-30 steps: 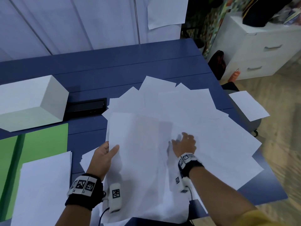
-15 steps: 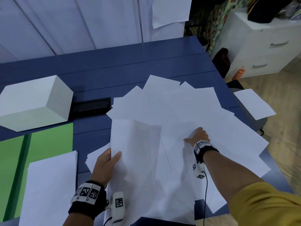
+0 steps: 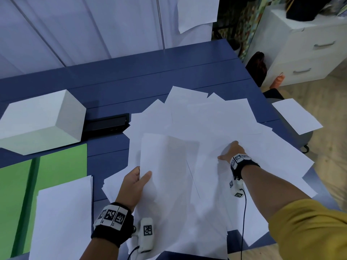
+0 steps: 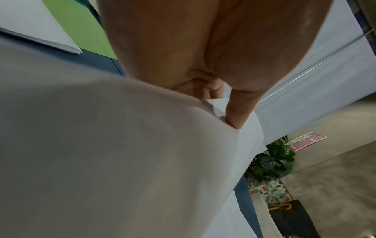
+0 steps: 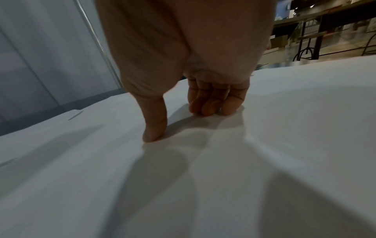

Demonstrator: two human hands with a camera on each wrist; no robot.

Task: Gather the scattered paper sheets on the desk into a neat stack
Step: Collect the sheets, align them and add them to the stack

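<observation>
Several white paper sheets (image 3: 216, 121) lie fanned over the right half of the blue desk (image 3: 131, 79). My left hand (image 3: 138, 180) pinches the left edge of a lifted bundle of sheets (image 3: 169, 175), thumb on top and fingers underneath; the left wrist view shows the thumb (image 4: 237, 116) pressing the paper (image 4: 122, 161). My right hand (image 3: 230, 152) rests further right on the spread sheets, its fingertips (image 5: 211, 107) and thumb (image 5: 154, 128) touching the paper (image 5: 284, 128). A squared stack of white sheets (image 3: 62, 218) sits at the near left.
A white box (image 3: 41, 121) stands at the left, with a black cable hatch (image 3: 107, 123) beside it. Green folders (image 3: 56, 164) lie under the squared stack. One sheet (image 3: 296, 115) rests on a chair beyond the desk's right edge. White drawers (image 3: 309, 47) stand at the far right.
My right hand has slid away from the held bundle, up and to the right across the spread sheets. The left hand keeps its hold on the bundle's edge.
</observation>
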